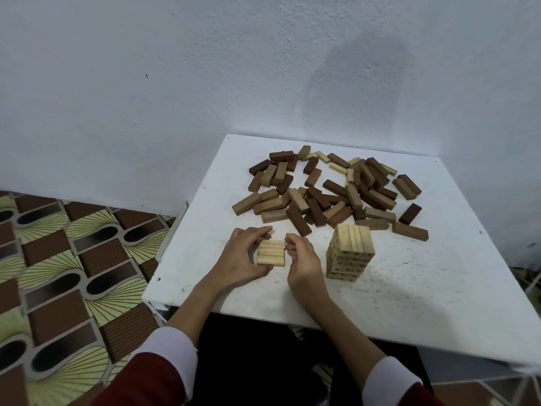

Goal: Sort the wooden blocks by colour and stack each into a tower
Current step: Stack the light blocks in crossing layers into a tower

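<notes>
Left hand (244, 254) gripped pale block row (271, 252) left of pale tower (350, 252), squaring it; right hand (301, 254) curled at row's other end, contact unclear.

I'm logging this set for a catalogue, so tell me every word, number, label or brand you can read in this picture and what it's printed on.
No text can be read anywhere in this view.
Pale block tower: dark specks on its side faces, too small and blurred to tell whether they are print.
Loose blocks in the pile: plain faces, no markings visible.
Small pale stack between the hands: no markings visible.
</notes>
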The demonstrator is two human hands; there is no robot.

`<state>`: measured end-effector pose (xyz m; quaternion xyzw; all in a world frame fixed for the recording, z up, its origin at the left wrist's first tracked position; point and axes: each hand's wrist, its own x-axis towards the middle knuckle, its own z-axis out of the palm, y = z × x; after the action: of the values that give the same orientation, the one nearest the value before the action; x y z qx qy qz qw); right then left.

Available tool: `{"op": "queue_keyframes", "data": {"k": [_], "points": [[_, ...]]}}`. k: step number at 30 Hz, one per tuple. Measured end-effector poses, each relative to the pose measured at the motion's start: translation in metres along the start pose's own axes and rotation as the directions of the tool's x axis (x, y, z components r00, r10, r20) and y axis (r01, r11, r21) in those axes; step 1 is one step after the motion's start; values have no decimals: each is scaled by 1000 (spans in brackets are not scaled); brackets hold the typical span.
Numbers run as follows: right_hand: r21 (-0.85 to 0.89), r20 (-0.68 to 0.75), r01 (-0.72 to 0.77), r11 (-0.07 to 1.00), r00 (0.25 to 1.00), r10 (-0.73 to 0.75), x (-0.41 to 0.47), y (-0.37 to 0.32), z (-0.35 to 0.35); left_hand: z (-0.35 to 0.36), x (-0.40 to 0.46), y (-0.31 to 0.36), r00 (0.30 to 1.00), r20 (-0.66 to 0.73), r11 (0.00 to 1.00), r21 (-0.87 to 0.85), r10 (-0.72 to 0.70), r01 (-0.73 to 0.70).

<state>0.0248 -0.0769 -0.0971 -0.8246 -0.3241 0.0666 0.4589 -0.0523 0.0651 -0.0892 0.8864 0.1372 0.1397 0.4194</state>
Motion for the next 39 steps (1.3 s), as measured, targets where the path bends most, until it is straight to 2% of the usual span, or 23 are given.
{"op": "queue_keyframes", "data": {"k": [20, 29, 34, 36, 39], "points": [[10, 6, 13, 1000, 1000, -13, -1, 0, 0, 0, -1, 1, 1000, -7, 999, -24, -23, 23], [10, 20, -57, 998, 998, 57, 1, -8, -4, -2, -1, 0, 997, -20, 995, -62, -76, 75], [153, 79, -279, 948, 960, 270, 9, -24, -6, -9, 1, 14, 974, -88, 962, -195, -210, 190], [267, 129, -263, 927, 963, 236, 7, -40, -11, -16, 2, 22, 968, -126, 954, -235, -217, 184], [298, 135, -172, 939, 981, 137, 7, -65, -23, -31, 3, 37, 978, -144, 956, -273, -151, 107]]}}
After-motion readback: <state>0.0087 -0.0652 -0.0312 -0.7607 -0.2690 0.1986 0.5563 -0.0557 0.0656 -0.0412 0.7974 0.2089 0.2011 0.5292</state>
